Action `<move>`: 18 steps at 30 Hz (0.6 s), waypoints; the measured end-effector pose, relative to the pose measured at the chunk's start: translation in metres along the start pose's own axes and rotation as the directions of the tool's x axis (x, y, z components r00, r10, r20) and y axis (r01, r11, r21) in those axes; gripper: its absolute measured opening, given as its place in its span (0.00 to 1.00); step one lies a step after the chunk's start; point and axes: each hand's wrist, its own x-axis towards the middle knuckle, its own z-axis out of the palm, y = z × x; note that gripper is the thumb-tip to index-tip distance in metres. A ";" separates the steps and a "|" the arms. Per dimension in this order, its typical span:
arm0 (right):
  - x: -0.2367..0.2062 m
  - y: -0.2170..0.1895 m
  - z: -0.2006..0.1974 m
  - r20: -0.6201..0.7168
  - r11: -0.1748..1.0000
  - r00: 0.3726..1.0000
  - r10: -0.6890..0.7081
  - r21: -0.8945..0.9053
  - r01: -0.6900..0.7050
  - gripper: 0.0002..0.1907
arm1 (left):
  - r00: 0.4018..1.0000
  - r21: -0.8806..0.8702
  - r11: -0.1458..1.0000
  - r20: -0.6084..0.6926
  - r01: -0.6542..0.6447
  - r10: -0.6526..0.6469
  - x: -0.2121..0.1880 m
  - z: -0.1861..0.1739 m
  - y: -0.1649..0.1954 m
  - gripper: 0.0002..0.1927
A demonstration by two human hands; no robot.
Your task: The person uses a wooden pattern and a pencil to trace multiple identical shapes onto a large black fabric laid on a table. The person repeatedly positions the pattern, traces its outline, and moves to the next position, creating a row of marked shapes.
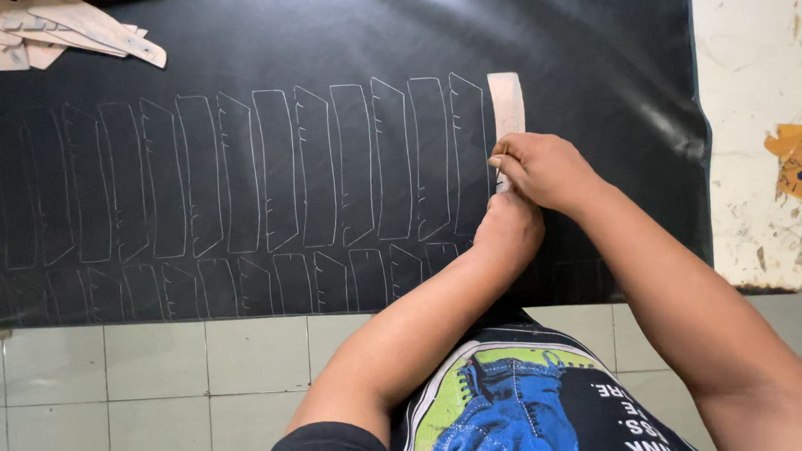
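Where the black sheet (593,51) nears its right edge, a pale template (506,101) lies flat on it, its lower part hidden under the hands. Right hand (544,168) has its fingers pinched together at the template's left edge, seemingly around a marking tool too small to make out. Left hand (508,229) sits just below, touching the right, pressed down on the sheet; its fingers are hidden, so I cannot tell whether they are spread. Rows of traced outlines (279,168) run leftward, fading toward the left edge. Spare templates (70,28) pile at the top-left corner, cut off by the frame. White table (751,97) shows beyond the sheet's right edge.
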 end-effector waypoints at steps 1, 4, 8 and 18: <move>0.002 0.001 0.000 -0.032 1.000 0.999 -0.026 -0.011 0.025 0.12 | 0.999 0.014 1.000 -0.037 0.002 -0.001 -0.002 -0.004 -0.001 0.16; 0.016 0.004 -0.002 -0.086 0.997 0.995 -0.045 -0.063 0.040 0.11 | 0.936 0.180 0.979 -0.353 0.090 -0.021 -0.008 -0.017 -0.006 0.18; 0.051 0.014 -0.012 -0.171 0.982 0.976 -0.133 -0.154 0.107 0.09 | 0.887 -0.303 0.943 -0.387 0.138 -0.254 0.007 -0.039 -0.021 0.13; 0.094 0.025 -0.022 -0.296 0.993 0.948 -0.117 -0.029 0.113 0.07 | 0.962 -0.472 0.869 -0.137 0.147 -0.237 0.016 -0.067 -0.044 0.08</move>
